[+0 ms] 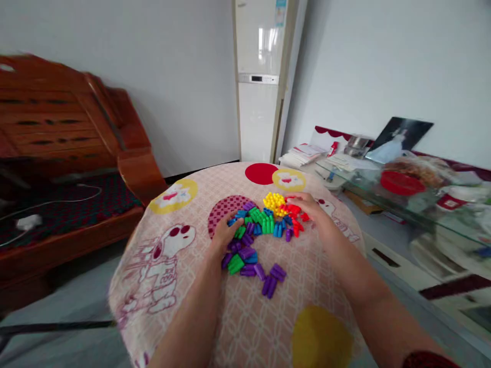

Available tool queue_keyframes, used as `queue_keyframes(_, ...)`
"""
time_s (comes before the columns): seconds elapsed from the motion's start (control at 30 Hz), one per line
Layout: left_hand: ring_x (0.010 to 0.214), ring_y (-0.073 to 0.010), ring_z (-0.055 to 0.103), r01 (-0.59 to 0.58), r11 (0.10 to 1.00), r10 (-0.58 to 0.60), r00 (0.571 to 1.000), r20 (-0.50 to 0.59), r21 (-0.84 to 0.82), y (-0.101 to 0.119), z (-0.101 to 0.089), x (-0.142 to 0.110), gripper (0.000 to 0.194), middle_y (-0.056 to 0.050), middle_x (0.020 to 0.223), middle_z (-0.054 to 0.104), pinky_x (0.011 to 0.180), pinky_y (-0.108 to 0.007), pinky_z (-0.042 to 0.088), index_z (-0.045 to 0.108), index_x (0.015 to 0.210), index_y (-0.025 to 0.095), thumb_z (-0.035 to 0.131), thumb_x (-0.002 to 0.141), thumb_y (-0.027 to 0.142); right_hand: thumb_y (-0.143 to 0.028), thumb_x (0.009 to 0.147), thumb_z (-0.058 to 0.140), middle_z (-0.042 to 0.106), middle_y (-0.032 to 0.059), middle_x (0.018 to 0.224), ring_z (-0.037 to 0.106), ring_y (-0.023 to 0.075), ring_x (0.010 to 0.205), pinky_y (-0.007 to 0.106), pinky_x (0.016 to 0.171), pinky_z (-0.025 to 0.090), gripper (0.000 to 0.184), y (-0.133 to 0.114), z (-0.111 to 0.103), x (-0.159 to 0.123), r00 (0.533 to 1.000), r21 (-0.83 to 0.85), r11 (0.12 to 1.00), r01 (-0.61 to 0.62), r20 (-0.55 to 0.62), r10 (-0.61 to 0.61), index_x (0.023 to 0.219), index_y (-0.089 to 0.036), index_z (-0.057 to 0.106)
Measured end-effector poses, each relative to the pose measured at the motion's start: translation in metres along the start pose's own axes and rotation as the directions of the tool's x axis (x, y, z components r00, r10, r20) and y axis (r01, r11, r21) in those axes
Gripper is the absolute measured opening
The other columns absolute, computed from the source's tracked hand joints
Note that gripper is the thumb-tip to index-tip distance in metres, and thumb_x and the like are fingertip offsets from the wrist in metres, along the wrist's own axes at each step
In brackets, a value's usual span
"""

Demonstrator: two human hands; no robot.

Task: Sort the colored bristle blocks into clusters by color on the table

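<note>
A pile of small, glossy plastic pieces in several colours lies on a round table. My left hand (pixel 225 231) curves around the pile's left side, thumb and fingers apart, touching blue pieces (pixel 232 221). Green pieces (pixel 263 219) are to the right of it, and purple pieces (pixel 247 252) lie in front of it. At the pile's far right, my right hand (pixel 308 205) stretches its fingers over red pieces (pixel 294 210), beside a cluster of yellow pieces (pixel 273 201). Its fingertips are partly hard to make out. A few purple pieces (pixel 270 286) lie apart, nearer to me.
A patterned cloth (pixel 253 327) covers the table. To the right, a glass-topped cabinet (pixel 368 189) holds papers (pixel 305 153), a red bowl (pixel 402 183) and a leaning photo (pixel 401 138). A wooden bench (pixel 57 122) stands left, a tall white air conditioner (pixel 257 112) behind.
</note>
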State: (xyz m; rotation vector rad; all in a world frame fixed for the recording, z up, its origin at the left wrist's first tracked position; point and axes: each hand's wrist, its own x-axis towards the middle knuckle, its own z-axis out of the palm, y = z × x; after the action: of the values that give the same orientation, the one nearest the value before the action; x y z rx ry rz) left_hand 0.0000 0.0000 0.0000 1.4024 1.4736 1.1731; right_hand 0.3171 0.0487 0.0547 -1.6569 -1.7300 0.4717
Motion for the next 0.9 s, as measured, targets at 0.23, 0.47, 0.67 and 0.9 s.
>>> queue_keyframes(0.23, 0.120, -0.0293, 0.061, 0.022, 0.993, -0.019, 0.999, 0.026, -0.119, 0.006, 0.000, -0.006, 0.062, -0.009, 0.133, 0.067, 0.104, -0.042, 0.047, 0.068, 0.128, 0.022, 0.075, 0.073, 0.050, -0.036, 0.087, 0.057, 0.075, 0.0067, 0.083, 0.067, 0.0224, 0.084, 0.028, 0.075, 0.048, 0.029, -0.014, 0.016, 0.026, 0.998, -0.129, 0.991, -0.046, 0.040, 0.052, 0.082, -0.015, 0.076)
queue_keyframes(0.47, 0.117, -0.0263, 0.065, 0.193, 0.840, -0.138, 0.980, 0.144, -0.507, 0.020, 0.006, -0.012, 0.065, -0.009, 0.129, 0.069, 0.102, -0.039, 0.051, 0.065, 0.129, 0.024, 0.083, 0.070, 0.042, -0.040, 0.079, 0.074, 0.076, 0.0044, 0.108, 0.069, 0.0231, 0.101, 0.035, 0.093, 0.052, 0.031, -0.062, 0.071, 0.001, 0.918, 0.363, 0.930, 0.053, 0.349, -0.188, 0.103, -0.021, 0.077)
queue_keyframes(0.67, 0.106, -0.0270, 0.070, 0.205, 0.717, -0.137, 0.979, 0.153, -0.666, 0.036, -0.001, -0.018, 0.067, -0.009, 0.121, 0.072, 0.090, -0.039, 0.059, 0.059, 0.135, 0.022, 0.079, 0.075, 0.041, -0.046, 0.079, 0.075, 0.070, 0.0058, 0.126, 0.063, 0.0251, 0.119, 0.040, 0.106, 0.047, 0.046, -0.109, 0.079, -0.033, 0.813, 0.607, 0.776, 0.175, 0.356, -0.461, 0.117, -0.021, 0.074)
queue_keyframes(0.9, 0.143, -0.0283, 0.044, -0.075, 0.872, 0.135, 0.987, 0.091, -0.484, 0.050, 0.021, -0.030, 0.076, -0.006, 0.158, 0.045, 0.115, -0.042, 0.042, 0.038, 0.154, 0.030, 0.067, 0.085, 0.042, -0.041, 0.083, 0.066, 0.067, 0.0110, 0.132, 0.065, 0.0274, 0.113, 0.044, 0.097, 0.053, 0.050, -0.062, 0.031, -0.037, 0.971, 0.370, 0.906, 0.206, 0.040, -0.237, 0.129, -0.022, 0.068)
